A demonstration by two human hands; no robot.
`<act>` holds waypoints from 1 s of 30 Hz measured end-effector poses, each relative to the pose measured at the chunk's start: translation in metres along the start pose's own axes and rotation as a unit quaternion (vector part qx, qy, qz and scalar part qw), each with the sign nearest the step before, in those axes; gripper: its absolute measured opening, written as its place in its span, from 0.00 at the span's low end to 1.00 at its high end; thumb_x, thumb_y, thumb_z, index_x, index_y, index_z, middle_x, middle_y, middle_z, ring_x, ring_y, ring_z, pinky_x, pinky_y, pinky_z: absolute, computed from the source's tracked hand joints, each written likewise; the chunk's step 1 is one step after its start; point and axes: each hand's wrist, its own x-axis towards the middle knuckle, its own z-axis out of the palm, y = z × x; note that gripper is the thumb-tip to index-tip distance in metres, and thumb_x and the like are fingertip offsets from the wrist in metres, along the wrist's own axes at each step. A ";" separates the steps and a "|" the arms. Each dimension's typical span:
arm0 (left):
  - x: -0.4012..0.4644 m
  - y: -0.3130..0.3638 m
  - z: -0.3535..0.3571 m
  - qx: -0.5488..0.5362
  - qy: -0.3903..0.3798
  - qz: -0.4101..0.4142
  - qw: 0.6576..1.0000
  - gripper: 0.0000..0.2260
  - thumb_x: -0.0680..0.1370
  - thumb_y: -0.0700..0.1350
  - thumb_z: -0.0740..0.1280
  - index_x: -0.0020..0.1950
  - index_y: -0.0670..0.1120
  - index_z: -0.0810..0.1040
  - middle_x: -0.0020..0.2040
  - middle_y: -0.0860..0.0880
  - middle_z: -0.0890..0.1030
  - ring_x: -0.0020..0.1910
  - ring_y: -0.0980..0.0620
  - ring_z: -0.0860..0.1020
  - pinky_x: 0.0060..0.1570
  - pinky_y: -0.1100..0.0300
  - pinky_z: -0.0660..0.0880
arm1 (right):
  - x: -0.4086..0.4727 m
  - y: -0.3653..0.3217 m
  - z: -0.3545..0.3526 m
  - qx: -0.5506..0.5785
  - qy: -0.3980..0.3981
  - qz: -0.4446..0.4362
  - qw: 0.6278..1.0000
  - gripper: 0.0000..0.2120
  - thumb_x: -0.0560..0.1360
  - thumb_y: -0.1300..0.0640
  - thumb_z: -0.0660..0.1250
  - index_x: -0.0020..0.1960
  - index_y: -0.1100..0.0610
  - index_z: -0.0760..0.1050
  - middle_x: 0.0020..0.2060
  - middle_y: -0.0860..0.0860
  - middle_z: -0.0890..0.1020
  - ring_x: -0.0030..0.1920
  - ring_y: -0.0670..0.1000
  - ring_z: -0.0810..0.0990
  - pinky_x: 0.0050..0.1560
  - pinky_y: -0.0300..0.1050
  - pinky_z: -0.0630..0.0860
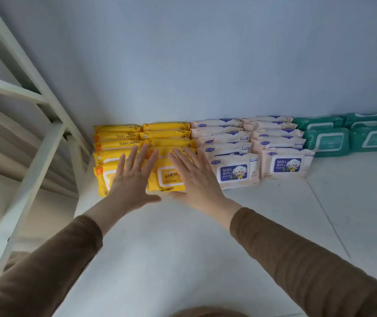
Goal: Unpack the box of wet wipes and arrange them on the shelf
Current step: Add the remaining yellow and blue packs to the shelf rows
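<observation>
Smooth white shelf [205,236]: both hands' straight, spread fingers [137,156] press glossy yellow wipe packs [166,177].

Both arms in brown sleeves reach forward toward twelve o'clock, the left hand [132,179] and right hand [196,179] side by side, palms down, fingers [145,154] straight and spread, thumbs angled toward each other.

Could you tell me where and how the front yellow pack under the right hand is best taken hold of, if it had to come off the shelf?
Probably by its near bottom edge, from the front. The front yellow pack leans on the packs behind, another yellow pack and the pink packs flank it, and the right hand lies flat across its face.
</observation>
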 end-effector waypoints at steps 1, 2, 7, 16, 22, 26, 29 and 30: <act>0.000 0.016 -0.003 -0.044 0.020 0.020 0.999 0.55 0.68 0.67 0.72 0.81 0.53 0.39 0.81 0.48 0.39 0.79 0.46 0.36 0.78 0.44 0.44 | -0.016 0.012 -0.003 0.043 0.040 0.016 0.998 0.46 0.70 0.37 0.72 0.80 0.55 0.56 0.78 0.51 0.62 0.78 0.56 0.57 0.76 0.60 0.56; 0.003 0.032 -0.007 -0.079 0.036 0.039 0.995 0.52 0.70 0.65 0.72 0.81 0.52 0.42 0.81 0.49 0.43 0.80 0.47 0.38 0.78 0.46 0.46 | -0.032 0.026 -0.005 0.083 0.072 0.053 0.993 0.43 0.72 0.40 0.72 0.79 0.55 0.58 0.77 0.51 0.64 0.77 0.54 0.59 0.76 0.55 0.58; 0.054 0.097 -0.021 -0.124 0.059 0.099 0.986 0.46 0.71 0.60 0.74 0.81 0.50 0.51 0.81 0.48 0.52 0.80 0.46 0.49 0.77 0.49 0.55 | -0.077 0.099 -0.010 0.146 0.119 0.329 0.925 0.46 0.69 0.46 0.77 0.78 0.56 0.55 0.76 0.53 0.60 0.76 0.55 0.57 0.76 0.52 0.59; 0.109 0.123 -0.004 0.025 -0.002 0.165 0.986 0.54 0.68 0.70 0.68 0.81 0.51 0.39 0.81 0.45 0.42 0.80 0.43 0.42 0.77 0.49 0.49 | -0.062 0.103 0.014 0.243 0.131 0.429 0.860 0.55 0.64 0.46 0.81 0.79 0.52 0.50 0.77 0.52 0.59 0.77 0.54 0.57 0.75 0.53 0.61; 0.113 0.122 0.006 0.024 0.033 0.164 0.986 0.52 0.70 0.70 0.66 0.80 0.48 0.40 0.81 0.43 0.44 0.80 0.43 0.45 0.76 0.48 0.53 | -0.055 0.111 0.028 0.264 0.075 0.397 0.876 0.55 0.66 0.45 0.79 0.80 0.55 0.48 0.79 0.50 0.57 0.79 0.52 0.54 0.76 0.45 0.51; 0.111 0.130 0.004 0.021 0.019 0.137 0.990 0.52 0.70 0.66 0.70 0.81 0.49 0.40 0.81 0.44 0.43 0.80 0.43 0.44 0.77 0.46 0.50 | -0.062 0.131 0.002 0.337 0.060 0.367 0.865 0.33 0.68 0.46 0.77 0.67 0.48 0.65 0.62 0.41 0.74 0.60 0.39 0.74 0.61 0.43 0.73; 0.110 0.157 -0.005 0.013 -0.011 0.119 0.993 0.54 0.70 0.62 0.71 0.80 0.49 0.36 0.81 0.45 0.38 0.79 0.44 0.38 0.78 0.45 0.43 | -0.098 0.151 -0.033 0.330 0.174 0.366 0.853 0.11 0.73 0.48 0.72 0.51 0.52 0.76 0.44 0.40 0.80 0.44 0.39 0.78 0.45 0.43 0.76; 0.110 0.171 -0.008 0.004 -0.003 0.131 0.991 0.53 0.70 0.61 0.71 0.80 0.49 0.36 0.81 0.45 0.38 0.79 0.44 0.37 0.78 0.45 0.42 | -0.112 0.163 -0.042 0.326 0.211 0.373 0.843 0.09 0.74 0.50 0.72 0.49 0.53 0.77 0.42 0.43 0.82 0.43 0.43 0.80 0.44 0.44 0.77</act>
